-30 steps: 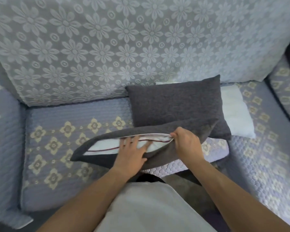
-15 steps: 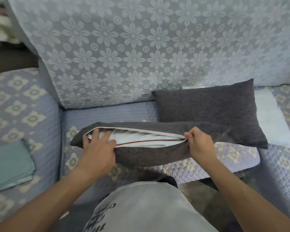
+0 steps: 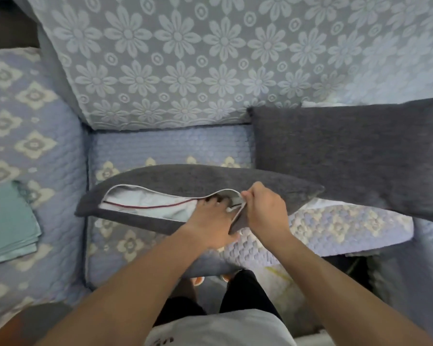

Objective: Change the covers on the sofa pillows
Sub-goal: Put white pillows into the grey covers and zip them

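Pillow: dark grey woven rectangular pillow cover, unzipped, white inner cushion showing.
My left hand: fingers tucked inside the opening, gripping the cushion to pull it out.
My right hand: pinching the cover's edge beside it, holding the mouth wide.

Sofa backrest draped in pale lace throw, daisy pattern. Seat cushion under quilted lavender cover with cream flower motifs; same quilting on left armrest. Folded teal cloths, stacked, lying on that armrest near frame's left edge. Bare toes visible on floor below seat front.
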`<state>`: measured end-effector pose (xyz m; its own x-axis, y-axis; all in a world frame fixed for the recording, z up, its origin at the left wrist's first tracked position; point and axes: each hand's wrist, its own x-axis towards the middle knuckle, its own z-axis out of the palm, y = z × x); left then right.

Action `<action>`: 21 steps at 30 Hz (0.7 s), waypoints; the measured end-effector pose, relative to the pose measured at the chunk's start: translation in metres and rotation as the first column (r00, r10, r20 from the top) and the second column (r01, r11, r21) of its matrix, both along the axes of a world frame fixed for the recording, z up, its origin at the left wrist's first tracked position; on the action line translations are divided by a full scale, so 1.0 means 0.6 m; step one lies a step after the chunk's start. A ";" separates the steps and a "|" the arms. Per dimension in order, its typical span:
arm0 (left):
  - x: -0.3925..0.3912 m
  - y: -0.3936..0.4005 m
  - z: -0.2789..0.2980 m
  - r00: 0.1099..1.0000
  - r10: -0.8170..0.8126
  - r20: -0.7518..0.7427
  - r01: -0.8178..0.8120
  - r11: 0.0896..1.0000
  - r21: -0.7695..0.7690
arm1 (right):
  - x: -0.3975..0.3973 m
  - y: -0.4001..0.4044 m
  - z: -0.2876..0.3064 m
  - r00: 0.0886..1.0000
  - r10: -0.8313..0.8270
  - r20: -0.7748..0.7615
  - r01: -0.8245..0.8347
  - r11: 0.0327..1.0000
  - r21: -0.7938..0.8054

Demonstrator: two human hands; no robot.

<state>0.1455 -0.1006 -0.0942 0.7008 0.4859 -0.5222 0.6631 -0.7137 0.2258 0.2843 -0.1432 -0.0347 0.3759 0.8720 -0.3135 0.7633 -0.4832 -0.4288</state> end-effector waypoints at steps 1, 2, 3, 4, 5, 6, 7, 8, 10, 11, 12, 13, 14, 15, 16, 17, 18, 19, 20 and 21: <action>0.005 0.001 -0.001 0.998 0.021 -0.065 -0.021 1.000 -0.009 | 0.001 0.006 -0.001 0.999 0.036 0.027 -0.036 0.999 -0.004; 0.010 0.004 -0.002 0.993 0.036 -0.115 -0.039 0.999 -0.024 | 0.003 0.013 -0.001 0.997 0.062 0.053 -0.061 0.998 -0.016; 0.012 0.002 -0.001 0.988 0.044 -0.145 -0.050 0.998 -0.038 | 0.005 0.019 -0.002 0.994 0.082 0.071 -0.079 0.996 -0.041; 0.011 0.001 0.002 0.988 0.040 -0.152 -0.049 0.997 -0.052 | 0.009 0.022 -0.001 0.993 0.087 0.076 -0.082 0.994 -0.071; 0.008 -0.004 0.011 0.990 0.029 -0.135 -0.038 0.997 -0.066 | 0.014 0.021 -0.002 0.994 0.085 0.066 -0.078 0.992 -0.098; 0.001 -0.009 0.025 0.996 0.032 -0.088 -0.038 0.996 -0.077 | 0.017 0.020 0.002 0.996 0.076 0.046 -0.071 0.992 -0.107; -0.004 -0.019 0.035 0.998 0.057 0.006 -0.056 0.994 -0.092 | 0.022 0.016 0.005 0.999 0.051 0.013 -0.050 0.993 -0.109; -0.007 -0.032 0.047 0.981 0.132 0.145 -0.116 0.987 -0.114 | 0.025 0.011 0.008 0.999 0.022 -0.031 -0.025 0.995 -0.102; -0.007 -0.054 0.070 0.821 0.383 0.424 -0.342 0.924 -0.174 | 0.027 0.005 0.018 0.994 -0.004 -0.108 -0.006 0.995 -0.096; 0.004 -0.065 0.079 0.699 0.528 0.482 -0.467 0.848 -0.252 | 0.027 0.003 0.019 0.991 -0.005 -0.130 -0.009 0.994 -0.105; 0.019 -0.072 0.090 0.586 0.655 0.477 -0.551 0.754 -0.358 | 0.028 0.001 0.021 0.989 -0.006 -0.149 -0.011 0.994 -0.110; 0.036 -0.077 0.096 0.499 0.755 0.425 -0.591 0.655 -0.471 | 0.029 -0.002 0.022 0.985 -0.014 -0.171 -0.004 0.994 -0.107; 0.054 -0.079 0.100 0.444 0.818 0.366 -0.607 0.575 -0.548 | 0.031 -0.005 0.024 0.981 -0.017 -0.194 -0.002 0.995 -0.097; 0.067 -0.078 0.101 0.419 0.846 0.329 -0.620 0.532 -0.577 | 0.031 -0.010 0.023 0.973 -0.025 -0.231 0.007 0.997 -0.079; 0.080 -0.074 0.100 0.411 0.856 0.313 -0.637 0.515 -0.574 | 0.036 -0.012 0.024 0.963 -0.027 -0.269 0.009 0.998 -0.067; 0.087 -0.072 0.095 0.414 0.859 0.300 -0.650 0.510 -0.563 | 0.039 -0.016 0.024 0.951 -0.030 -0.309 0.012 0.998 -0.060; 0.090 -0.069 0.091 0.422 0.859 0.288 -0.658 0.510 -0.554 | 0.042 -0.018 0.024 0.942 -0.020 -0.335 0.000 0.998 -0.057; 0.095 -0.071 0.085 0.419 0.867 0.270 -0.675 0.496 -0.547 | 0.051 -0.020 0.023 0.930 0.000 -0.367 -0.023 0.998 -0.059; 0.096 -0.073 0.082 0.400 0.880 0.257 -0.699 0.475 -0.535 | 0.060 -0.021 0.023 0.918 0.022 -0.395 -0.047 0.997 -0.056; 0.096 -0.076 0.080 0.362 0.898 0.249 -0.727 0.440 -0.527 | 0.072 -0.023 0.022 0.896 0.037 -0.442 -0.061 0.997 -0.041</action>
